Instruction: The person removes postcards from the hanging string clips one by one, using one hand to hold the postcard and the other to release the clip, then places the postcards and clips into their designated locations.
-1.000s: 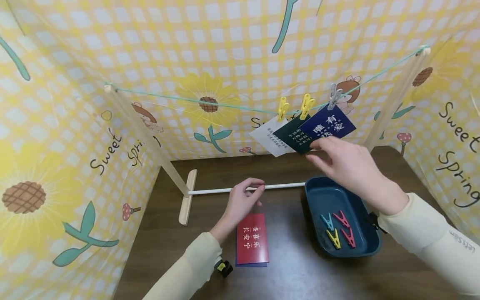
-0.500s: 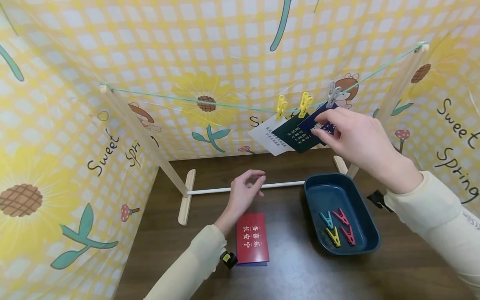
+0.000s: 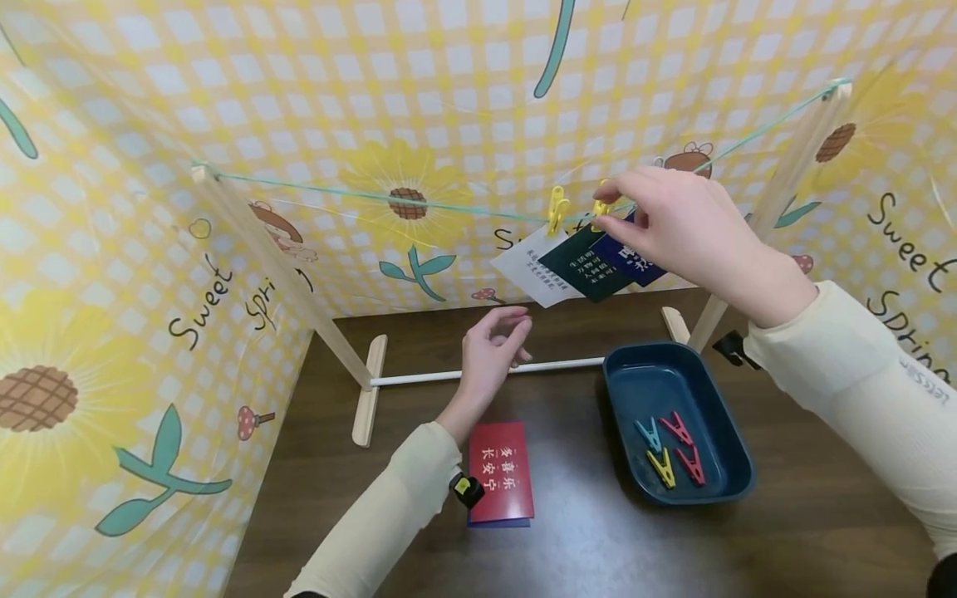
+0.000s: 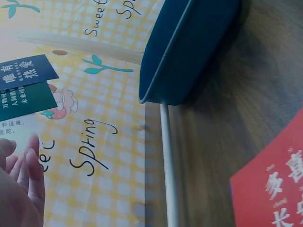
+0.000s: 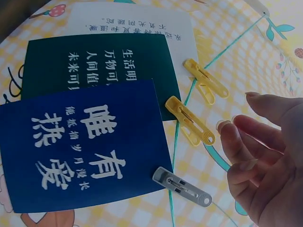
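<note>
Three cards hang from a green string: a white card (image 3: 532,270), a dark green card (image 3: 586,264) and a blue card (image 5: 85,146), the latter two overlapping. Yellow clothespins hold the white and green cards; a grey clothespin (image 5: 182,187) holds the blue one. My right hand (image 3: 676,224) is near the middle yellow clothespin (image 5: 191,120); in the right wrist view its parted thumb and fingers stand just off it, holding nothing. Lower and left, my left hand (image 3: 489,353) hovers loosely curled and bare above the table, below the white card.
A dark blue tray (image 3: 620,399) with several clothespins stands on the right of the table. A red card (image 3: 501,473) lies over a blue one near the left sleeve. Wooden posts (image 3: 277,266) and a white rod (image 3: 419,379) frame the string.
My right hand has moved up and left, from the blue card's lower edge to the middle yellow clothespin. My left hand has risen slightly.
</note>
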Available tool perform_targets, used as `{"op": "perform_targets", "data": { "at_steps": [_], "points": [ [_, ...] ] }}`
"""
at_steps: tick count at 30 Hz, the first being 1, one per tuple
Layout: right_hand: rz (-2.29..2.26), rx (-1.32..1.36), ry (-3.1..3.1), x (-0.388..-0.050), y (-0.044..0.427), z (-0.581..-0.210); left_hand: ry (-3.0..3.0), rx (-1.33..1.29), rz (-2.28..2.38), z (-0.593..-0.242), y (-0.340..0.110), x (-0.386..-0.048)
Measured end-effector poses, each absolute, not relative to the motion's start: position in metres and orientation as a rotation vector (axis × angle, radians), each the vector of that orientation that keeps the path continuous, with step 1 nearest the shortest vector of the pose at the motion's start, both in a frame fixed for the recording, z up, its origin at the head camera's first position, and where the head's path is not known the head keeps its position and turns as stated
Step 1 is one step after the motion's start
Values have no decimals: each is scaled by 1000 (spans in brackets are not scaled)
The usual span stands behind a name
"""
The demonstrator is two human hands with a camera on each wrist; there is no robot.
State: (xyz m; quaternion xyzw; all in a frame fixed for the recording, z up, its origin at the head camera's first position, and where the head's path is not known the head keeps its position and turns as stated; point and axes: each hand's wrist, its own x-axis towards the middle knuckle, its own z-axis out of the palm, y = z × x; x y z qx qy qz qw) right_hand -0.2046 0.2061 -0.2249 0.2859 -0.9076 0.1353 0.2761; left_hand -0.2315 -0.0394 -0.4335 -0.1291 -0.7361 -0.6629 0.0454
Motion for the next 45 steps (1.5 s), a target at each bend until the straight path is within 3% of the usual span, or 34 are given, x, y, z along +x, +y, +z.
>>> {"op": "perform_targets", "data": {
  "at_steps": [26, 45],
  "points": [
    [357, 1046, -2645, -257, 189, -199, -2243, -411, -1977, -413, -26, -242],
    [485, 997, -2786, -265, 192, -204, -2209, -384, -1920, -411, -21, -240]
  ]
}}
